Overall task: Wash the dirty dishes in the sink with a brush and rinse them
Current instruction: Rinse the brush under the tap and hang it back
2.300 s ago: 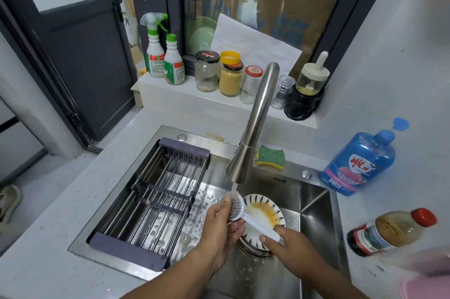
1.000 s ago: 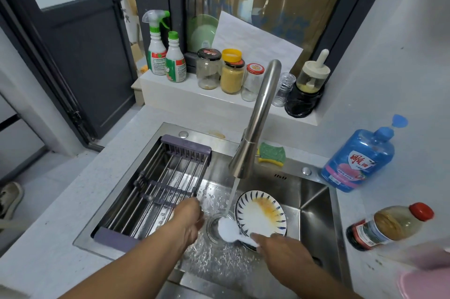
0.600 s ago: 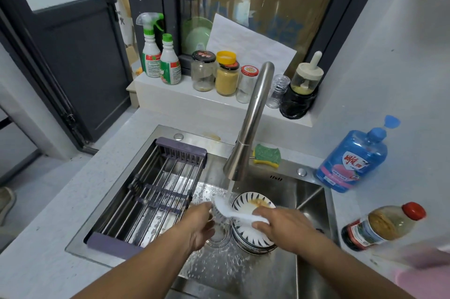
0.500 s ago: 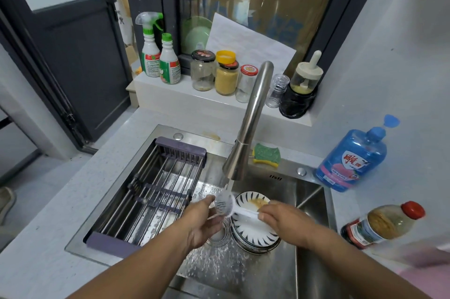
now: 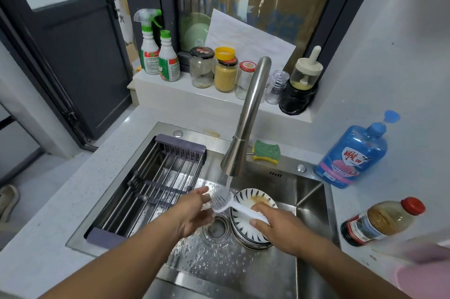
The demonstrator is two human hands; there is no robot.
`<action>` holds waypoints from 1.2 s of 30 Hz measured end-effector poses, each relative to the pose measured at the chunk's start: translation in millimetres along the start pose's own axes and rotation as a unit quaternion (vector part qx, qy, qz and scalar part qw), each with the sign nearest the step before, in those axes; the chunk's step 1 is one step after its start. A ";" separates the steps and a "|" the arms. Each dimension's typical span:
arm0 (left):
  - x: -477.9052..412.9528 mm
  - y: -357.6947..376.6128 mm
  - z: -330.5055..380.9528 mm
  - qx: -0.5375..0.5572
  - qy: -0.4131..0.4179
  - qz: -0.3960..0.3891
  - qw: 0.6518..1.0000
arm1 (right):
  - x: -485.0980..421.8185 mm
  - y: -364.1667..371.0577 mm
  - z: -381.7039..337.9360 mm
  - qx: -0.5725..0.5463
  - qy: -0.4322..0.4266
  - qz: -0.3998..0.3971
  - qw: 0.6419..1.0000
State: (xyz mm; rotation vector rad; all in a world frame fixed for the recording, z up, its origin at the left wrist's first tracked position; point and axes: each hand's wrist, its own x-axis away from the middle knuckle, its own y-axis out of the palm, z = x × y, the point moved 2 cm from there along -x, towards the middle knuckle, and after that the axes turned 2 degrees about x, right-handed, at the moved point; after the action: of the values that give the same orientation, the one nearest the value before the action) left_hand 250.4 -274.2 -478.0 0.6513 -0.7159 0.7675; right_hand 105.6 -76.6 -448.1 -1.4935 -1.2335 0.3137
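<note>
**Brush under running faucet**

The brush (image 5: 232, 206) was gripped at its handle by the right hand (image 5: 280, 228), with the head held in the faucet (image 5: 248, 113) stream over the sink (image 5: 310, 191) drain. The left hand (image 5: 192, 211) was seen unclenched, with its fingers relaxed just beside the bristles. Stained plates (image 5: 259, 198) were stacked in the sink under the handle.

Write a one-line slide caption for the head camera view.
Right hand holds a white brush under the running faucet, left hand open beside its head, above stacked plates in the sink.
</note>
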 end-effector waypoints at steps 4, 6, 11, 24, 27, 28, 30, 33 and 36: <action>-9.8 -19.7 9.0 -0.072 0.056 0.102 0.991 | 3.1 1.3 -12.4 0.096 -0.042 0.034 0.994; -11.3 -26.2 14.0 -0.086 0.076 0.123 0.986 | 3.7 12.1 -11.8 0.181 -0.037 -0.038 0.982; 6.0 -17.3 17.7 -0.169 0.102 0.065 0.978 | -0.6 -7.1 -11.6 0.218 -0.028 -0.079 0.972; 53.7 1.4 45.5 -0.422 0.304 -0.143 0.842 | 2.6 -66.0 -12.1 0.136 -0.083 0.003 0.987; 57.4 7.5 45.9 -0.432 0.310 -0.162 0.831 | 16.9 -68.2 -7.9 0.133 -0.094 0.015 0.986; 54.3 10.4 43.8 -0.428 0.300 -0.171 0.835 | 20.8 -68.0 -6.6 0.139 -0.095 0.013 0.986; 47.9 9.2 44.6 -0.428 0.282 -0.172 0.841 | 21.9 -67.2 -9.8 0.164 -0.096 0.017 0.982; 35.9 6.9 47.3 -0.484 0.236 -0.174 0.824 | 25.1 -61.5 -10.9 0.188 -0.089 0.034 0.978; 22.4 -3.1 55.1 -0.574 0.187 -0.132 0.787 | 29.4 -43.3 -10.5 0.195 -0.050 -0.018 0.979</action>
State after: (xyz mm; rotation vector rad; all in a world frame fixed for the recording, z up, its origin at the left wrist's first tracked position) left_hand 246.3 -308.1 -429.2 -0.5139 -0.5695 0.0826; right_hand 103.5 -65.8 -395.8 -1.1270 -1.1962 0.5780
